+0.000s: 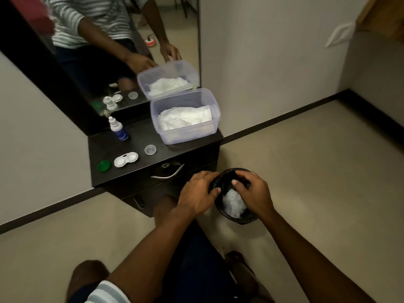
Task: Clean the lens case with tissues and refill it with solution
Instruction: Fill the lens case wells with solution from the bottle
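Observation:
The white lens case [126, 159] lies open on the black cabinet top [135, 171], with its green cap [103, 166] to the left and its clear cap [150, 149] to the right. The solution bottle [118, 130] stands behind them. Both of my hands are down over a black bin [238, 219] on the floor. My left hand [199, 193] curls over the bin's left rim. My right hand [253, 191] hovers with spread fingers just above a crumpled white tissue [232, 204] lying inside the bin.
A clear plastic box [185, 134] of white tissues [185, 119] sits at the cabinet's back right, against a mirror [109, 62]. A drawer with a metal handle [168, 173] faces me. My knees are on the beige floor beside the bin.

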